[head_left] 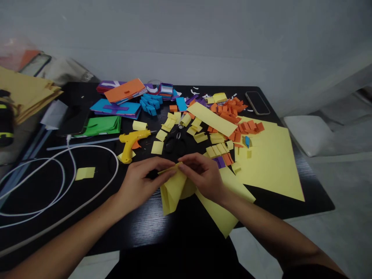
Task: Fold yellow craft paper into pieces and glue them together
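A folded sheet of yellow paper [172, 192] hangs between my hands over the front of the black table. My left hand [142, 176] pinches its upper left edge between thumb and fingers. With thumb and forefinger, my right hand [205, 176] grips the top edge close beside. Another yellow sheet [226, 209] lies flat beneath my right hand and wrist. Just beyond my hands are black-handled scissors [176, 143], small folded yellow paper pieces [157, 147] and a yellow glue gun [130, 143].
Orange folded pieces [229, 110], blue pieces [151, 104] and stacked coloured paper [116, 108] cover the back. Large yellow sheets [273, 162] and a phone [257, 102] lie right. A white cable [113, 170] loops across the left side. A pale stool [309, 133] stands beyond the right edge.
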`<state>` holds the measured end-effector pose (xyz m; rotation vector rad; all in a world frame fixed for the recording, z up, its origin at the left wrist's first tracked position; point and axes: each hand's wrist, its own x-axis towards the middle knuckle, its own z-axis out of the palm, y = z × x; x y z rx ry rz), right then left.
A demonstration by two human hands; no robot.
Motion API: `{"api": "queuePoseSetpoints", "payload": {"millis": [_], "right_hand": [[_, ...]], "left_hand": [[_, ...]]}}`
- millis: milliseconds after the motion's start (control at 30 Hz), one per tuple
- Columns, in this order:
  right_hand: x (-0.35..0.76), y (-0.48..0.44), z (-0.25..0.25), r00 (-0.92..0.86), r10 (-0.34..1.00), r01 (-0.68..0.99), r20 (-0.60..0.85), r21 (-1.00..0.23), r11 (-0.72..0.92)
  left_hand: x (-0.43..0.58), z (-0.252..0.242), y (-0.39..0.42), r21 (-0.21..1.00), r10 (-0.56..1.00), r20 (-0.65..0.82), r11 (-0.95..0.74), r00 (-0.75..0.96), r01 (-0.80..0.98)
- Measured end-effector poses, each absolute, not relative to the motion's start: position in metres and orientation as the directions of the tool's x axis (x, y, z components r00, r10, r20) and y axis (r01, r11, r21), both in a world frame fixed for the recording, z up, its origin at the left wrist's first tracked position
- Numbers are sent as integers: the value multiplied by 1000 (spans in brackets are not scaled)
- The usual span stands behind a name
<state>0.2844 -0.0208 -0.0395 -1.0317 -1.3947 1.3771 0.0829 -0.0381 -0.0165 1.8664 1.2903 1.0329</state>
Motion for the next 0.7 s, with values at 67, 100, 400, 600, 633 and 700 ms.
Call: {"api": "queuePoseSetpoints", "payload": {"millis": [67,100,400,600,633,700], "right_hand": [[284,-21,-39,-254,967,-31,33,-999,26],[284,-21,-39,-256,966,-31,33,-999,26],[283,-21,-42,-262,964,-31,39,-999,32],[283,-20,-43,-234,972,-13,34,-999,32],[284,-19,-42,-220,975,-6,41,-999,41],[285,-19,-41,-199,978,11,60,-998,64]], "left_hand": [[81,-15,-37,846,950,230,-303,212,439],[81,-15,-37,853,954,214,-287,211,435],[81,-20,-36,905,977,135,-190,167,381],[79,-22,-36,913,986,93,-139,137,383],[79,-22,-35,913,987,79,-129,143,387],[76,-23,-34,912,985,38,-104,171,397]]}}
